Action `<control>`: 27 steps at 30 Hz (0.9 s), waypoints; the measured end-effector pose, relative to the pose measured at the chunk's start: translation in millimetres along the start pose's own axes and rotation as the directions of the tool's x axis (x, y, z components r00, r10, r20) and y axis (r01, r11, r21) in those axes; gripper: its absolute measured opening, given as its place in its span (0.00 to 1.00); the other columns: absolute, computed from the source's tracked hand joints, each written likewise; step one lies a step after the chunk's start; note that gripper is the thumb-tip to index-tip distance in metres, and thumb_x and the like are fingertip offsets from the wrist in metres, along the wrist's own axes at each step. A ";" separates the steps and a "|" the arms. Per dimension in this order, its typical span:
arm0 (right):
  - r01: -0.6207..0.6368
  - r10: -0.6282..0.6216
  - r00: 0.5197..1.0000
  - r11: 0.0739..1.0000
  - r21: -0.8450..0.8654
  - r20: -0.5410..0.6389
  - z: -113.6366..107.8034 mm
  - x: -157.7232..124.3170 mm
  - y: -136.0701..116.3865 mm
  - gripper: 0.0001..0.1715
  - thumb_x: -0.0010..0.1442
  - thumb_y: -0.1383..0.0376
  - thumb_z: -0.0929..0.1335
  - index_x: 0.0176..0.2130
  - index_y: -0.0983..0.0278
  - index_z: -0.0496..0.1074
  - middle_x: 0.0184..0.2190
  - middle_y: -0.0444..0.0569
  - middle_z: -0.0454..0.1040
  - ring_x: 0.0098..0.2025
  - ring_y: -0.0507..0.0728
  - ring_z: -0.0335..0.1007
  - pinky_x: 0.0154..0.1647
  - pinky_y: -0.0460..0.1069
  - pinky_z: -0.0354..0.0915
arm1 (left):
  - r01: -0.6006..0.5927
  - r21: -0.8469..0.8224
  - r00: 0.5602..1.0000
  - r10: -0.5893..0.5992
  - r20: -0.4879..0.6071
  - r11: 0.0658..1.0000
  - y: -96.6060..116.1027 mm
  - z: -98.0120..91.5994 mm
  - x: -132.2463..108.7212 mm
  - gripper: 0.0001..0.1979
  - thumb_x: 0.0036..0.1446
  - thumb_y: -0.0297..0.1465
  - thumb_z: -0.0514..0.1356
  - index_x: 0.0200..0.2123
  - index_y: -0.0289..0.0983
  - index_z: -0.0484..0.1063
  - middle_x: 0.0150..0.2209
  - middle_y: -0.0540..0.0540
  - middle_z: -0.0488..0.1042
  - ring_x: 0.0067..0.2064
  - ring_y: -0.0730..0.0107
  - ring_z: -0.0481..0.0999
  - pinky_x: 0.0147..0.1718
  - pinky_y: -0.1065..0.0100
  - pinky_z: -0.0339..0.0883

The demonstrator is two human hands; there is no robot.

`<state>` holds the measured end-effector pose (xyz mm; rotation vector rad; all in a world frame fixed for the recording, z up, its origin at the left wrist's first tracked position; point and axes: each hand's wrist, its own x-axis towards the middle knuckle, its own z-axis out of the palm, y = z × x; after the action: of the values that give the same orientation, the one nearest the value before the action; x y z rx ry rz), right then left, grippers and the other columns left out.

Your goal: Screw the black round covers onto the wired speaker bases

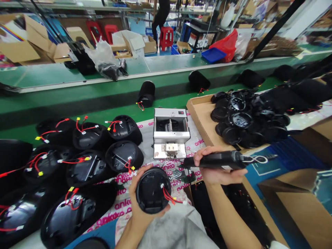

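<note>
My left hand [138, 207] is wrapped round a black round housing [151, 190], whose open face is turned up and shows red wires with white and yellow connectors. My right hand [220, 173] grips a black electric screwdriver [220, 160] lying sideways across the fingers, a white cord loop at its right end. Just beyond both hands stands a silver metal machine [171, 133] with a small red switch on top. Several black housings with red wires [124, 156] are grouped on the left, close to my left hand.
On the right, a cardboard tray [204, 128] holds many black round caps [241, 120]. Two black cylinders [146, 93] lie on the green conveyor [103, 98]. Behind runs a green ledge [160, 65] with plastic bags and a blue tray [213, 54]. A person [162, 15] stands farther back.
</note>
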<state>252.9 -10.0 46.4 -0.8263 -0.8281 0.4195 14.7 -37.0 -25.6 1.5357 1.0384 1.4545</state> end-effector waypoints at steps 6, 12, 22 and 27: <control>-0.033 0.034 0.994 0.999 -0.007 0.099 -23.2 12.1 -16.9 0.52 0.64 0.20 0.60 0.34 0.60 0.85 0.19 0.47 0.76 0.13 0.57 0.68 0.12 0.50 0.65 | -0.006 -0.067 1.000 0.004 -0.025 0.998 -5.5 2.9 -4.7 0.56 0.44 0.64 0.82 0.69 0.43 0.74 0.62 0.34 0.83 0.61 0.39 0.87 0.65 0.39 0.83; -0.186 0.157 0.956 0.978 0.097 0.247 -32.0 43.8 -72.5 0.42 0.57 0.26 0.74 0.39 0.60 0.87 0.22 0.43 0.75 0.16 0.52 0.67 0.16 0.49 0.65 | -0.026 -0.108 0.999 0.028 0.018 0.994 -8.5 0.3 -6.4 0.56 0.47 0.58 0.83 0.73 0.45 0.70 0.66 0.34 0.80 0.65 0.39 0.85 0.67 0.41 0.81; 0.113 -0.037 0.951 0.966 0.233 -0.308 34.7 117.6 -68.6 0.68 0.73 0.39 0.29 0.27 0.65 0.77 0.17 0.46 0.66 0.14 0.49 0.65 0.13 0.45 0.58 | -0.095 -0.101 0.994 0.099 0.036 0.990 -14.2 -0.4 -9.7 0.55 0.51 0.53 0.84 0.75 0.43 0.67 0.67 0.32 0.79 0.68 0.41 0.83 0.68 0.47 0.78; 0.191 -0.140 0.939 0.972 0.139 -0.315 36.8 121.3 -40.7 0.67 0.74 0.45 0.28 0.24 0.63 0.76 0.15 0.45 0.66 0.12 0.52 0.67 0.10 0.46 0.55 | -0.067 -0.093 0.995 0.073 0.061 0.993 -19.0 0.4 -15.5 0.56 0.53 0.55 0.82 0.77 0.44 0.63 0.70 0.30 0.76 0.70 0.38 0.81 0.71 0.41 0.75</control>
<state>300.3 57.3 151.0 -0.6377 -0.5619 0.2015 13.9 -44.2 -49.0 1.5568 0.8767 1.4702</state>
